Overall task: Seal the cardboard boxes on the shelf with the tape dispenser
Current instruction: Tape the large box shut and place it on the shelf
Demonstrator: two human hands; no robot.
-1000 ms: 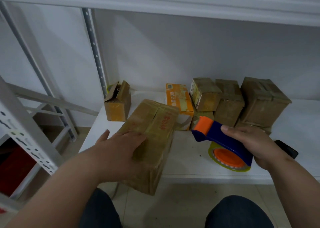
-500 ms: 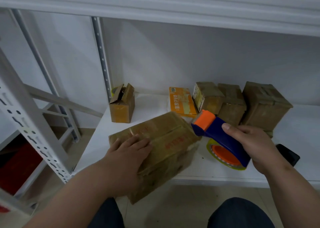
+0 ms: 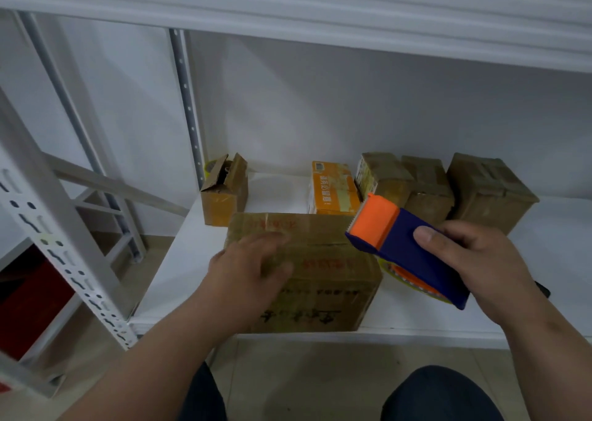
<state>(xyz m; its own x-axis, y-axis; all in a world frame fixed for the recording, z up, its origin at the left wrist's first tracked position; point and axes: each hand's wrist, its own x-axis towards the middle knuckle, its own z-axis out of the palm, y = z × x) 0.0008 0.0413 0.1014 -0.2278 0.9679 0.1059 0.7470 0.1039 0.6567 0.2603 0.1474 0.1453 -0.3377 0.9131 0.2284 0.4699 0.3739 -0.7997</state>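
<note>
A large brown cardboard box [image 3: 330, 276] with red print lies flat at the front of the white shelf [image 3: 544, 260]. My left hand [image 3: 246, 273] rests on its top left part, fingers spread and blurred. My right hand [image 3: 474, 260] grips a blue tape dispenser [image 3: 403, 247] with an orange head, held just above the box's right edge. Its yellow and orange tape roll shows beneath the handle.
A small open-flapped box [image 3: 224, 193] stands at the shelf's back left. An orange box [image 3: 333, 190] and three taped brown boxes [image 3: 487, 190] line the back. A grey shelf post [image 3: 61, 228] rises at left. My knees show below the shelf edge.
The large box has been turned from hanging over the edge to lying square on the shelf. The dispenser has moved up and left, to the box's right edge.
</note>
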